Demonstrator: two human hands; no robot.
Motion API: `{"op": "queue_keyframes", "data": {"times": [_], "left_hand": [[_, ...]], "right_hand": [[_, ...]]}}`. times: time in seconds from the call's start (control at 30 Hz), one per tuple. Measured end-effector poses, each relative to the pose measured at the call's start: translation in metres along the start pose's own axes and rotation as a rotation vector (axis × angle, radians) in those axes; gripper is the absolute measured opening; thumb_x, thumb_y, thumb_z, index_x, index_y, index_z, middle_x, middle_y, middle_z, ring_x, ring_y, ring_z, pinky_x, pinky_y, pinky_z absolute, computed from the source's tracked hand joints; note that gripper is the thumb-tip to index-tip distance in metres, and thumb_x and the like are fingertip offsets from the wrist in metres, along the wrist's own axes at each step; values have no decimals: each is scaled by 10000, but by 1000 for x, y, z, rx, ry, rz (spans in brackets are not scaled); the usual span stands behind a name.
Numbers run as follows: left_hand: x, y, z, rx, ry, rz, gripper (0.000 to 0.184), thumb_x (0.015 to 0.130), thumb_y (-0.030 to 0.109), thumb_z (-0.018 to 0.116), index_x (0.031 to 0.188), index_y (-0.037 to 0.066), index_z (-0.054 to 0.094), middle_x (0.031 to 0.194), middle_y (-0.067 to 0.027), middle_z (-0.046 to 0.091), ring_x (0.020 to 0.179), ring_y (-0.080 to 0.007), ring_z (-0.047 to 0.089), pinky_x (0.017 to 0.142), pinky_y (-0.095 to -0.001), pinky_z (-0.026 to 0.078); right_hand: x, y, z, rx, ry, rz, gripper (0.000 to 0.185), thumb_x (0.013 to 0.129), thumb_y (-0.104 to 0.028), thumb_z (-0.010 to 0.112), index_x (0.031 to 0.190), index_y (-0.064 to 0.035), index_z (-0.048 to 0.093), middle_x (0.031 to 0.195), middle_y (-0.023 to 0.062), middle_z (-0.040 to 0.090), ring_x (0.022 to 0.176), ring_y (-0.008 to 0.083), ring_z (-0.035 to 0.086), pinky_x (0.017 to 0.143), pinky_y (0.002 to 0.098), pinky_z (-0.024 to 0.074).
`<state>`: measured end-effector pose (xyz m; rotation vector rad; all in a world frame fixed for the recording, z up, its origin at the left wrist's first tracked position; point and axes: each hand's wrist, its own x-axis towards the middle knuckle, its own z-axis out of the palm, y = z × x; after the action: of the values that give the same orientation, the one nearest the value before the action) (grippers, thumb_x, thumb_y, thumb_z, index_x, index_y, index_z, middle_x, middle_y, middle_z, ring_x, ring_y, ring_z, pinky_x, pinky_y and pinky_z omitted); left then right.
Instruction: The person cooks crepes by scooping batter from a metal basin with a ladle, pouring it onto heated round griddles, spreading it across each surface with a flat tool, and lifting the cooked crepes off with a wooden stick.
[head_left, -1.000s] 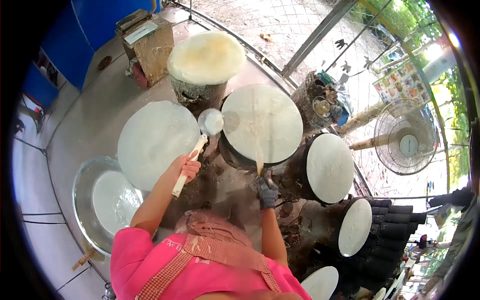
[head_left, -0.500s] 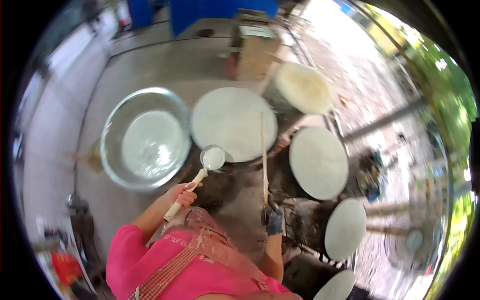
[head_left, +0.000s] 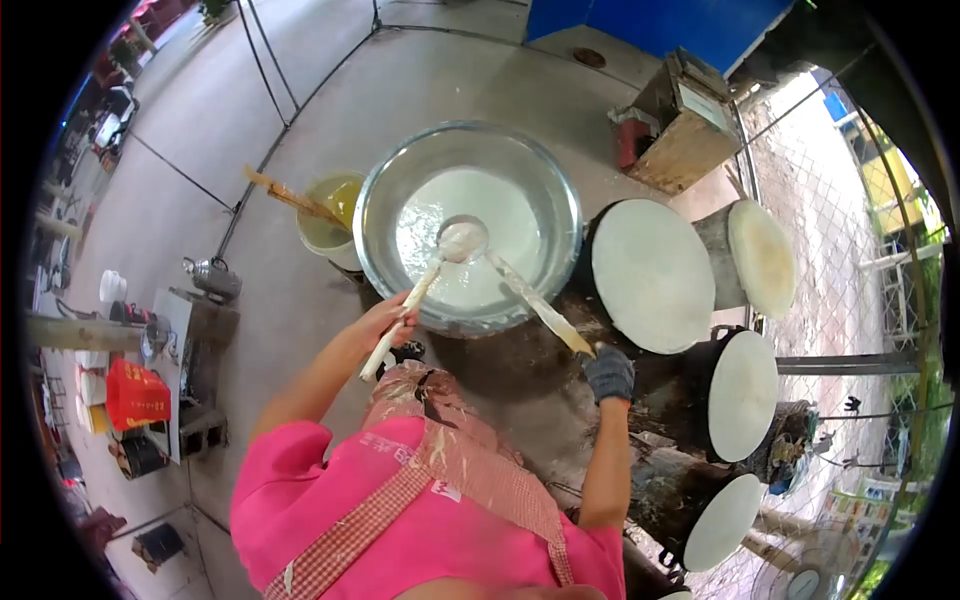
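Note:
My bare left hand [head_left: 388, 320] is wrapped round the pale handle of a ladle [head_left: 463, 241]. The ladle's bowl, coated in white, is over the white liquid [head_left: 500, 205] in a large metal basin [head_left: 385, 190]. In a dark grey glove, my right hand [head_left: 610, 374] grips a flat wooden stick [head_left: 535, 304]. White residue coats much of the stick, whose far tip reaches over the basin close to the ladle's bowl. Whether tip and ladle touch, I cannot tell.
Right of the basin stands a round pan [head_left: 655, 275] with a white surface; several similar ones curve round to my right. A bucket [head_left: 320, 235] of yellowish liquid with a wooden brush or stick [head_left: 290, 196] is left of the basin. A cardboard box [head_left: 690, 135] stands farther back.
My view has turned left. The ladle and the wooden stick have gone from the large round white surface to over the basin, their ends now close together. Both hands keep their holds.

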<state>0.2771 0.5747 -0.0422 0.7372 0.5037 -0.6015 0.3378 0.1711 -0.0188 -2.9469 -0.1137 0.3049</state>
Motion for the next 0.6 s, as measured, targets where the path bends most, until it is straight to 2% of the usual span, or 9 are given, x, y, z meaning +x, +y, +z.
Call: {"op": "queue_keyframes", "data": {"times": [0.03, 0.07, 0.13, 0.17, 0.23, 0.33, 0.47, 0.53, 0.6], "left_hand": [[45, 17, -26, 31, 39, -60, 246, 827, 106, 407, 1072, 107, 384, 619, -23, 411, 422, -89, 351, 310, -206, 319], [75, 26, -61, 51, 96, -125, 247, 827, 107, 409, 1072, 98, 382, 581, -24, 403, 405, -92, 344, 304, -222, 325], [154, 10, -163, 272, 128, -207, 274, 781, 115, 427, 1028, 17, 358, 646, -83, 480, 394, -137, 425, 316, -270, 344], [173, 9, -177, 359, 182, -242, 274, 779, 112, 428, 1025, 14, 356, 638, -85, 476, 390, -142, 425, 314, -275, 343], [189, 23, -160, 479, 294, -250, 274, 776, 107, 429, 1020, 9, 353, 623, -89, 469, 381, -153, 425, 309, -287, 340], [202, 41, -136, 558, 395, -241, 274, 770, 100, 432, 1012, 2, 347, 600, -96, 459, 368, -170, 425, 302, -305, 335], [192, 42, -132, 592, 474, -250, 274, 763, 90, 435, 1001, -7, 340, 570, -104, 444, 351, -193, 425, 293, -328, 329], [194, 37, -128, 606, 507, -252, 274, 760, 85, 436, 996, -12, 336, 555, -108, 437, 342, -204, 425, 288, -339, 326], [191, 36, -123, 618, 536, -238, 274, 756, 80, 438, 990, -17, 333, 540, -112, 430, 334, -215, 425, 283, -351, 323]], "right_hand": [[33, -24, -2, -73, -48, -15, 427, 701, -414, 543, 922, -52, 593, 889, 167, 585, 849, 301, 549, 745, 370, 427], [50, -55, 3, -157, -132, -45, 362, 721, -378, 509, 848, -51, 601, 813, 156, 597, 762, 303, 570, 673, 397, 443], [67, -105, 41, -315, -170, -93, 323, 727, -367, 488, 778, -68, 602, 736, 141, 601, 663, 302, 579, 585, 421, 446], [65, -132, 50, -375, -188, -165, 323, 727, -372, 486, 770, -73, 602, 721, 139, 600, 645, 301, 578, 571, 424, 446], [67, -169, 58, -506, -219, -331, 324, 727, -383, 481, 753, -84, 603, 691, 135, 597, 608, 299, 577, 545, 429, 447], [63, -154, 44, -154, -33, 59, 329, 723, -403, 485, 729, -96, 601, 667, 134, 589, 611, 299, 575, 547, 416, 450], [36, -198, 51, -169, -395, -7, 258, 747, -292, 478, 756, -48, 559, 655, 178, 574, 658, 328, 572, 601, 430, 453], [30, -171, 81, -221, -261, 90, 324, 741, -391, 486, 759, -79, 572, 652, 172, 572, 653, 331, 567, 595, 431, 451], [35, -163, 76, -64, -198, 383, 333, 707, -412, 539, 732, -85, 596, 664, 163, 575, 653, 326, 562, 586, 403, 450]]}}
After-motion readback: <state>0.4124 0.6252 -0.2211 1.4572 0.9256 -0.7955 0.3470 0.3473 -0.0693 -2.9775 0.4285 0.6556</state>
